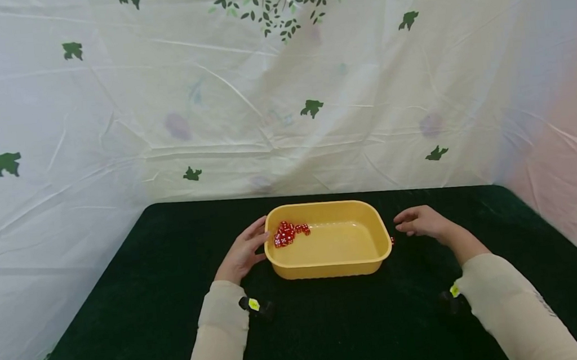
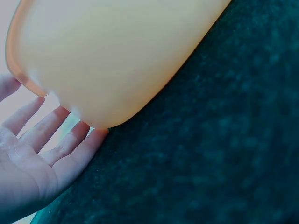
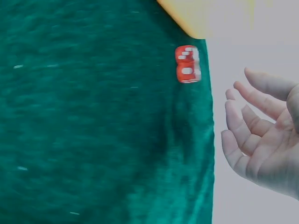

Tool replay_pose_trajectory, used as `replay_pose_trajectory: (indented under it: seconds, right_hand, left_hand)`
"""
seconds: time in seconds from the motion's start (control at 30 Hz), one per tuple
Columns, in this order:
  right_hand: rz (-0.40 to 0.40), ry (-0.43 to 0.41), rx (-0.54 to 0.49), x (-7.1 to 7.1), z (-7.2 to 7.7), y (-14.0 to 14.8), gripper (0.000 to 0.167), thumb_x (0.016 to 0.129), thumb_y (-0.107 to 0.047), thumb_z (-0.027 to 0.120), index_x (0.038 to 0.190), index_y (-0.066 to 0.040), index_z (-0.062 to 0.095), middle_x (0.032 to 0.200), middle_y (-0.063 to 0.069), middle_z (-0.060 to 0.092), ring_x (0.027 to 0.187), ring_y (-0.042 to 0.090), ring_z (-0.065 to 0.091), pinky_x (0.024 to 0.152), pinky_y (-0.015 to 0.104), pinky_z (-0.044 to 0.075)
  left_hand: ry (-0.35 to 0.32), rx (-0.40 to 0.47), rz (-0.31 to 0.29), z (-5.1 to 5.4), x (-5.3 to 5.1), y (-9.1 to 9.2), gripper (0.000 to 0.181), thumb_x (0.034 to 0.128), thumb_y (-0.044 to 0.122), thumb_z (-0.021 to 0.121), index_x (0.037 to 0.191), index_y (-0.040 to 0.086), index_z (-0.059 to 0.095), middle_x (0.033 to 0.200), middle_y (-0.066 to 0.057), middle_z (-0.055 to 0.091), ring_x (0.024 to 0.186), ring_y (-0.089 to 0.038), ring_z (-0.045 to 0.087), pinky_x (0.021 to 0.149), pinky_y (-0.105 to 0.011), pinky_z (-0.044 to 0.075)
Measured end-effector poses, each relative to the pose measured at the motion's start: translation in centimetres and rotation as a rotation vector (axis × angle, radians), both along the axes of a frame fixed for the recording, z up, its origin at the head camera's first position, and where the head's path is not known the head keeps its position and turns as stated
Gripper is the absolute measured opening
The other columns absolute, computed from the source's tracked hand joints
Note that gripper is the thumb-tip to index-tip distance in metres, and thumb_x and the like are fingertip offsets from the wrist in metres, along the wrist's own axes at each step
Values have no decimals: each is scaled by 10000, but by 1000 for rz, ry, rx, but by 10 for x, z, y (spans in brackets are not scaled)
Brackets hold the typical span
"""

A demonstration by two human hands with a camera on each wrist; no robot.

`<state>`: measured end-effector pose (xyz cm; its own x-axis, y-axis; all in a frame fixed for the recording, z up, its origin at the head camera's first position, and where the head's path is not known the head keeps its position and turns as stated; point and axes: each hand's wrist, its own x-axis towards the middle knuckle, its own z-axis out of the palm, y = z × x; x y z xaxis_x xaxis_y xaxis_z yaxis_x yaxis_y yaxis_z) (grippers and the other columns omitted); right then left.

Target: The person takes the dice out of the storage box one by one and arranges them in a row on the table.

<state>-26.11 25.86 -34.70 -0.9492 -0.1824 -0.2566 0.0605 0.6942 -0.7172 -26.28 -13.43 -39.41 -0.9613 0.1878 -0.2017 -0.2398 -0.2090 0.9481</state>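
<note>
A yellow plastic tub (image 1: 339,244) sits flat on the bench (image 1: 346,333), between the person's two hands, so both can reach it from its short ends. The left hand (image 1: 243,254) has its fingers spread and nearly straight, the tips laid against the outside of the tub's left end. Nothing is wrapped in a grip there; the touch looks meant to steady the tub rather than lift it, since its base rests on the green cloth.

Inside, a cluster of red dice (image 1: 285,235) with white pips lies bunched against the left end, with a few just to the right of the main heap, while the rest of the tub floor is bare. The tub walls keep these dice from rolling off.

Two loose dice (image 3: 187,66) lie on the cloth outside, side by side and touching, just beyond the tub's right end. The right hand (image 1: 424,223) hangs near them, apart from the tub, its fingers loosely bent and holding nothing. That relaxed bend, with the thumb clear, would suit pinching something as small as a die.
</note>
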Motion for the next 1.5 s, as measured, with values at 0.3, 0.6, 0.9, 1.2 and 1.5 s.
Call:
replay_pose_trajectory:
  seconds: [0.3,0.6,0.9,1.2,1.5]
  right_hand:
    - [6,26,19,-10,30,-4,493,845,-296,539,1182,50,439,1145,233,457,942,332,480,855,467,369]
    - [18,87,9,-19,52,-19,486,858,-312,514,1189,33,430,1175,230,441,939,323,472,870,451,362]
    - [1,159,-14,-28,59,-52,432,847,-297,537,1144,12,489,1118,193,493,854,283,505,840,419,399]
    - [24,175,-69,-37,49,-90,359,855,-206,537,1129,24,508,1102,192,514,862,339,511,825,420,408]
    - [59,142,-181,-37,36,-123,284,837,-151,562,1070,11,550,1013,144,552,864,341,515,802,450,395]
  left_hand:
    - [-6,-2,0,-1,-1,0,475,840,154,556,1286,201,399,1299,-45,377,1159,-253,343,877,-533,307]
    - [-8,-1,-2,0,-1,0,469,841,162,554,1282,210,402,1297,-35,377,1155,-249,346,878,-527,309]
    - [4,-1,5,0,-1,-1,463,842,158,555,1278,209,407,1288,-31,386,1148,-251,352,873,-529,314]
    - [0,-7,10,-1,0,-1,482,834,160,567,1283,207,400,1297,-37,379,1157,-255,343,880,-539,299]
    - [-1,11,-2,0,0,-1,479,837,159,561,1286,202,399,1300,-39,376,1156,-256,343,875,-537,306]
